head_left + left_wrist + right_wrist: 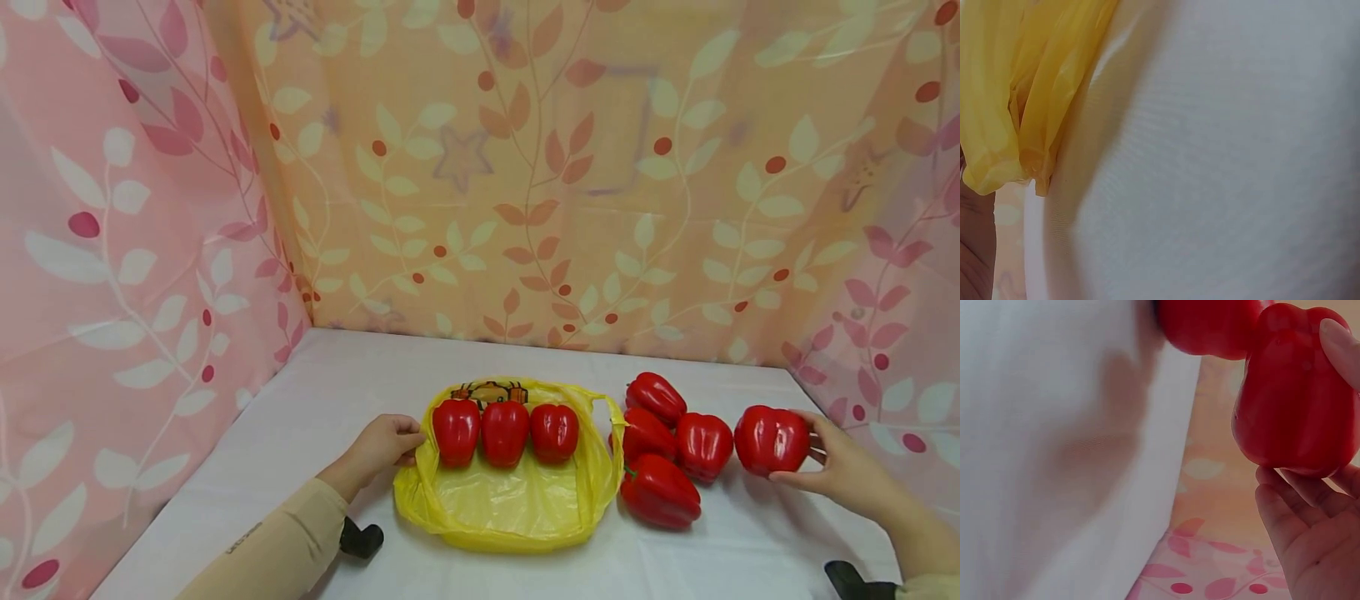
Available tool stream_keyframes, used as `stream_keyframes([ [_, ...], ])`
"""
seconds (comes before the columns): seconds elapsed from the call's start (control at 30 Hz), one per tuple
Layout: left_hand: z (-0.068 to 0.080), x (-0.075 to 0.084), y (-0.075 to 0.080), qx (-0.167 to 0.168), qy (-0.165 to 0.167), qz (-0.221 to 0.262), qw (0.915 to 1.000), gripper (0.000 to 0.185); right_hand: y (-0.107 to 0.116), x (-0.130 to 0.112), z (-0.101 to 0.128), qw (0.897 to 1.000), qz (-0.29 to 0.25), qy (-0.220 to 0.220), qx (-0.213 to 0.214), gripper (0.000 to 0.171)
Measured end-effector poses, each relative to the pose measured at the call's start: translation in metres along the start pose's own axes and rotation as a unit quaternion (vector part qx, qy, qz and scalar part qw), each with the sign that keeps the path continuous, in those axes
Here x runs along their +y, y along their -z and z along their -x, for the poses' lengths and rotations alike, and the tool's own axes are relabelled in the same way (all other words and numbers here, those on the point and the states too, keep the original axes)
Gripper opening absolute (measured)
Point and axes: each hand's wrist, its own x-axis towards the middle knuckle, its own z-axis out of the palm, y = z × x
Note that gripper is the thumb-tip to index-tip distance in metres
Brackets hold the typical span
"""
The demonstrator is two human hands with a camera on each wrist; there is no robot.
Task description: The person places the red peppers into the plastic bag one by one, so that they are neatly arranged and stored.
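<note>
Eight red bell peppers are counted: three on the yellow plastic bag (517,500), four beside it, one (771,440) held in the right hand (843,471); the bag's edge is pinched by the left hand (382,446), fingertips hidden.

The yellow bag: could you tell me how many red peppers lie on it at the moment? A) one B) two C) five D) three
D: three peppers sit in a row on the bag, whose edge the left hand holds; the other peppers lie on the table to the right, one of them in the right hand.
</note>
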Motion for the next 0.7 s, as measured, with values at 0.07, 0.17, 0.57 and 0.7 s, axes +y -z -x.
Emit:
stream_keyframes([
  [0.07,0.000,0.000,0.000,0.001,0.001,0.001,1.0000,0.010,0.003,-0.005,-0.002,1.000,-0.005,0.007,0.001,0.110],
  [0.17,0.001,0.001,0.000,0.002,0.003,0.001,1.0000,0.010,0.006,-0.015,-0.006,1.000,-0.012,0.020,0.003,0.110],
  [0.57,0.001,0.001,0.001,-0.003,-0.002,0.005,1.0000,0.009,-0.007,-0.068,-0.023,0.994,0.006,0.106,0.011,0.098],
  [0.7,0.000,0.001,0.002,-0.006,-0.003,0.006,1.0000,0.010,-0.015,-0.086,-0.029,0.992,-0.006,0.128,0.004,0.097],
])
